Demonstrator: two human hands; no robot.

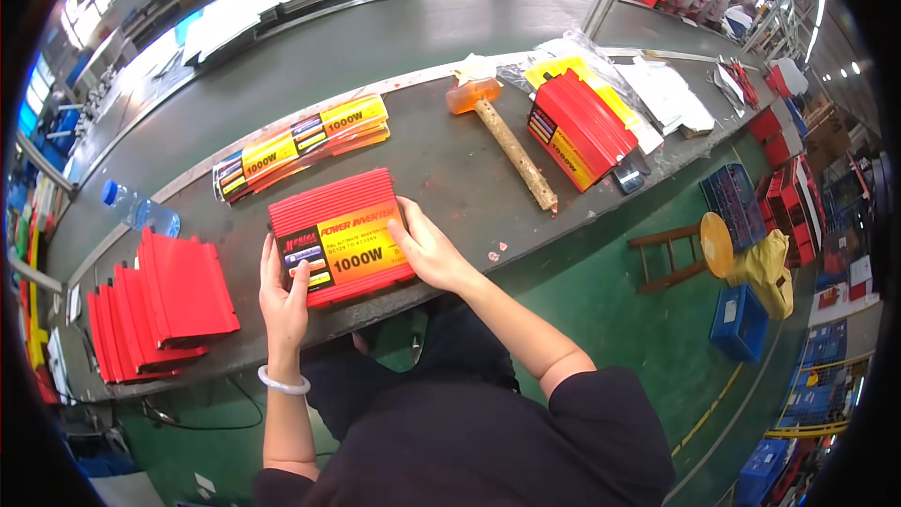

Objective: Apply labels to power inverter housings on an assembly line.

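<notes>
A red ribbed inverter housing (333, 199) with a yellow, red and black label on its face is held between both my hands at the workbench's near edge. My left hand (284, 300) grips its left end, thumb on the label's lower left. On the right end, my right hand (432, 246) is closed with its thumb over the label's edge. Just beyond the housing lies a stack of printed yellow labels (305, 145). To the right rests a mallet (511, 155) with an orange head and wooden handle. A second labelled red housing (587, 127) stands past it.
Red metal panels (188, 291) are stacked at the left, near a water bottle (141, 210) lying on the bench. A dark phone-like device (630, 175) sits at the right edge. A conveyor belt (413, 23) runs behind. A wooden stool (716, 244) and blue crates (739, 321) stand on the floor.
</notes>
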